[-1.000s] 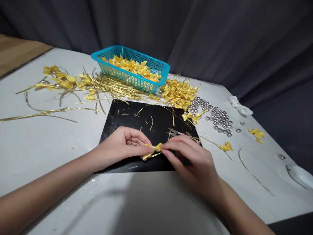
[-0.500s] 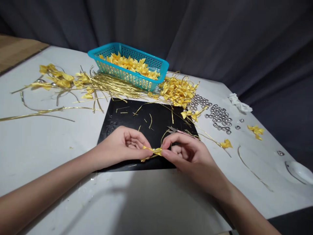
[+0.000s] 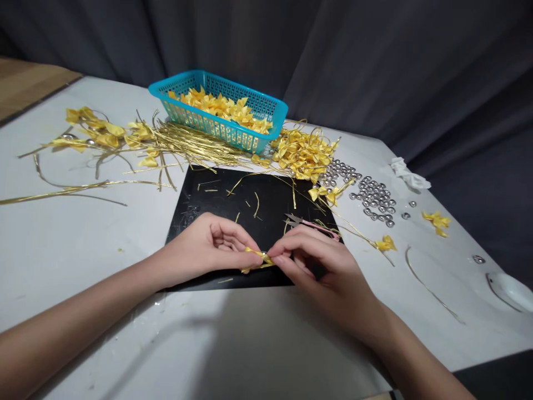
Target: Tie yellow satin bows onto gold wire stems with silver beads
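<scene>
A small yellow ribbon bow (image 3: pixel 255 259) with a gold wire through it is pinched between both hands over the near edge of a black mat (image 3: pixel 233 194). My left hand (image 3: pixel 208 247) grips its left side with closed fingers. My right hand (image 3: pixel 320 266) pinches its right side with thumb and forefinger. Small snips (image 3: pixel 310 223) with a pink handle lie on the mat just beyond my right hand.
A teal basket (image 3: pixel 266 111) of yellow bows stands at the back. Gold wires (image 3: pixel 187 145) and loose bows (image 3: pixel 94 125) lie left of it, a pile of wired bows (image 3: pixel 303 153) and several silver beads (image 3: pixel 375 199) to the right. A white dish (image 3: pixel 510 289) sits at the far right.
My right fingers have curled and then closed back onto the bow's right side. The bow has stayed between both hands, and the view has shifted slightly.
</scene>
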Action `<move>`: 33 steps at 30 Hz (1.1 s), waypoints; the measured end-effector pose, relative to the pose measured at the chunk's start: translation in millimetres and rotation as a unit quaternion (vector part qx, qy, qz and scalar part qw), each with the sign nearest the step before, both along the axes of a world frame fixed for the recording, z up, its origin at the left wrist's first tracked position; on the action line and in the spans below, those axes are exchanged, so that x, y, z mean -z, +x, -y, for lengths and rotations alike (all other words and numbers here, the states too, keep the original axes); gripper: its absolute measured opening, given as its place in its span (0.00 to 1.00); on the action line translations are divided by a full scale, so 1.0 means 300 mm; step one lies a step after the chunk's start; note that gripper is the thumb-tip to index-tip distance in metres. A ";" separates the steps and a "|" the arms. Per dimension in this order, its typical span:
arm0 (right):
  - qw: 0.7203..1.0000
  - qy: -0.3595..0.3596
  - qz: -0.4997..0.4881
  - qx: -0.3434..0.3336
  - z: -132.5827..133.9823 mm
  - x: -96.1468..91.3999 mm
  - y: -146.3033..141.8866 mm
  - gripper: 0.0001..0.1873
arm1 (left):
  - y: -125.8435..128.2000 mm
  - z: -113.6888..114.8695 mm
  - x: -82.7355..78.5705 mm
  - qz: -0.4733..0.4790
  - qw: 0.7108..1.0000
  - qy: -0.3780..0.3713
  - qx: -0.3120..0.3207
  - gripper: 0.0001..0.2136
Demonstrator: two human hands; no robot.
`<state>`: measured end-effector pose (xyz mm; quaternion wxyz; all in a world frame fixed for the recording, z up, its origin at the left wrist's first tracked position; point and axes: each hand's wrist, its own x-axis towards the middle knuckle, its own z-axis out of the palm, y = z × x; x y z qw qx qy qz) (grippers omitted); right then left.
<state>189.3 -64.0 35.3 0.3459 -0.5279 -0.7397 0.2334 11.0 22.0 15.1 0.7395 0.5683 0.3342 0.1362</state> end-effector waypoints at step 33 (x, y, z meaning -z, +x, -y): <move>0.984 0.086 0.155 -0.031 0.013 0.038 0.001 0.08 | -0.003 -0.003 0.009 -0.027 1.000 0.010 0.001 0.04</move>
